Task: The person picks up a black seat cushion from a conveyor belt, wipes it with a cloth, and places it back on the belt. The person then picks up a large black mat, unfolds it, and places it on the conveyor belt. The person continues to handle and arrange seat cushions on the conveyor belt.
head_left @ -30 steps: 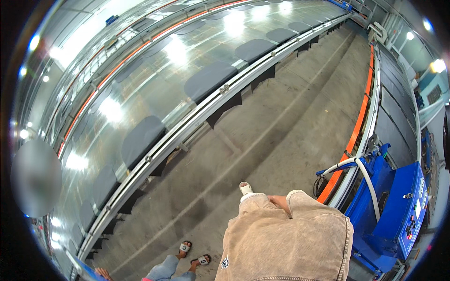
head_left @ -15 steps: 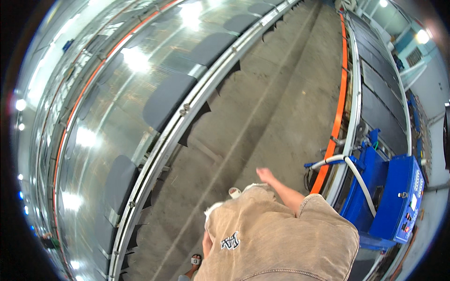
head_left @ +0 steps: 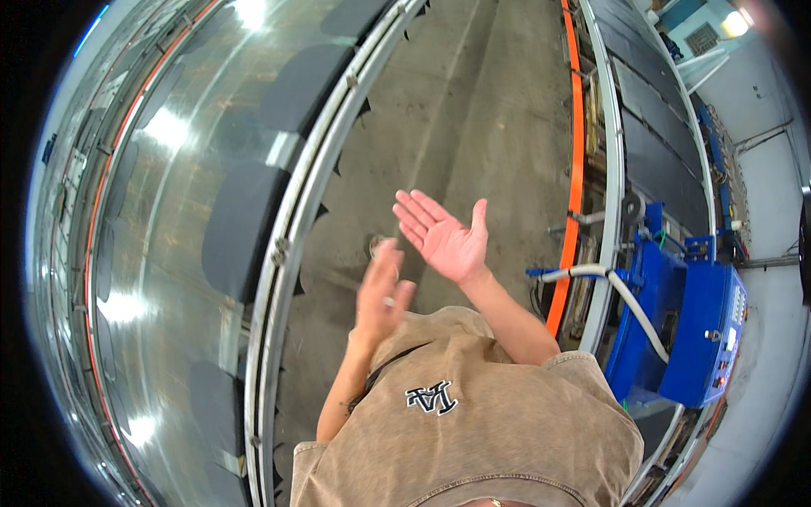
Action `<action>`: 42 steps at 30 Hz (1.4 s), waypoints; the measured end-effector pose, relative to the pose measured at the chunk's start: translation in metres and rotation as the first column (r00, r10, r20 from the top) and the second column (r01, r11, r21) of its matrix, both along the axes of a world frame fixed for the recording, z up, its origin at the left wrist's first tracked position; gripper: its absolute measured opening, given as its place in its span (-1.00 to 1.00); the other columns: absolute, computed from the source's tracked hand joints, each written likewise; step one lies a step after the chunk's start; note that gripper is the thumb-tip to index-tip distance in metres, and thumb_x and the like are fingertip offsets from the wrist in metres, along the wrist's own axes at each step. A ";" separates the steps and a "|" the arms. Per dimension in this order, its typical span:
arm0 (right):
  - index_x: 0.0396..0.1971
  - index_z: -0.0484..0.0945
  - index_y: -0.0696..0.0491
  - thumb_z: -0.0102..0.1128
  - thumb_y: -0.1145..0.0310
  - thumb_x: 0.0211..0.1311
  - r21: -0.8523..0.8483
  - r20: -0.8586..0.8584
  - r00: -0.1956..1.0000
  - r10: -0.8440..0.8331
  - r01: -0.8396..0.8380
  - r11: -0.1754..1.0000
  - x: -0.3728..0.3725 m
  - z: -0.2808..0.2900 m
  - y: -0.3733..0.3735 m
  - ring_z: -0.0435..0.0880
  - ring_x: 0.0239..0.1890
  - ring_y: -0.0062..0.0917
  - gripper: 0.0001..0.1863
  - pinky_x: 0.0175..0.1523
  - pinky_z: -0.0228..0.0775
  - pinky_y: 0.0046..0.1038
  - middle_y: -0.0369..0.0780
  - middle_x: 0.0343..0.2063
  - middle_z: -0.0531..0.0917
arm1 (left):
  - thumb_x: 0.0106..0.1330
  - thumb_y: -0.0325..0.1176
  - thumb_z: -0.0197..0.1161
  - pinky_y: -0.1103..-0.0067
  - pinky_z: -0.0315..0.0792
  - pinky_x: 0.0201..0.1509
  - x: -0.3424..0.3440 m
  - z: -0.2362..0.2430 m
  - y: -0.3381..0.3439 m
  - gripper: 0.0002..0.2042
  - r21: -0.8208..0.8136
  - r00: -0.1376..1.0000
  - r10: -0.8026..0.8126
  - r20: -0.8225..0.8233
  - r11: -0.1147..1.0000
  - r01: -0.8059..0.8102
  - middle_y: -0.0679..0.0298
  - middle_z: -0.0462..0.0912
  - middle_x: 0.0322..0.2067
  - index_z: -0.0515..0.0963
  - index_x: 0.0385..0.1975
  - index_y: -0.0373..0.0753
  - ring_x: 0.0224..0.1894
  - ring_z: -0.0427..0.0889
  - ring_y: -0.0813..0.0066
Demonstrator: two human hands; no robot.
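Note:
My right hand (head_left: 443, 237) is raised in front of my body, palm turned up, fingers stretched and thumb spread wide; it holds nothing. Just to its left and slightly nearer, my left hand (head_left: 382, 291) is up too, a little smeared by motion. Its fingers look straight with the thumb apart, a ring shows on one finger, and nothing is seen in it. The two hands are close but do not appear to touch. Below them spreads my brown T-shirt (head_left: 507, 414). Part of a shoe shows behind the left fingertips.
A long table (head_left: 182, 203) with a shiny top, dark grey fabric-like panels and a metal rail (head_left: 279, 245) runs along my left. Concrete floor (head_left: 473, 110) forms the aisle. On the right are an orange rail (head_left: 575, 160), another dark-topped table (head_left: 655, 118) and a blue machine (head_left: 697, 329) with a white hose (head_left: 642, 317).
Both hands have come up in front of my body. The right hand has turned palm up with fingers spread; the left has risen from beside my body. The view has shifted.

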State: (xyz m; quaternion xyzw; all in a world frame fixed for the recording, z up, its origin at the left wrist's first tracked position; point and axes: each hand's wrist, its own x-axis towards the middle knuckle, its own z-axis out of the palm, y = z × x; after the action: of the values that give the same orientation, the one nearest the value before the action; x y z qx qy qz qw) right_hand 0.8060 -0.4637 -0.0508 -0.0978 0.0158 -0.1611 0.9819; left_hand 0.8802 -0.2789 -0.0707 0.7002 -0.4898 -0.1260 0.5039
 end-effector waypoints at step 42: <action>-0.31 0.61 0.03 -0.16 0.13 0.43 -0.600 -0.600 0.799 0.030 -0.425 -0.678 0.452 -0.151 -0.480 0.67 -0.27 0.02 -0.63 -0.13 0.49 0.01 -0.01 -0.37 0.71 | 0.55 -0.21 0.09 0.75 0.27 -0.53 0.365 -0.046 -0.334 -0.70 0.390 -0.111 0.591 -0.799 0.368 -0.844 0.47 0.43 -0.67 0.58 0.03 -0.30 -0.66 0.29 0.77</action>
State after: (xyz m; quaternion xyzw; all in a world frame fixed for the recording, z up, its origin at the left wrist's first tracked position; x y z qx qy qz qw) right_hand 1.2580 -0.9436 -0.2016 -0.9120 -0.0508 0.2256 0.3389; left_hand 1.2452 -0.6125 -0.1172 0.6000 0.3018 -0.0989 0.7343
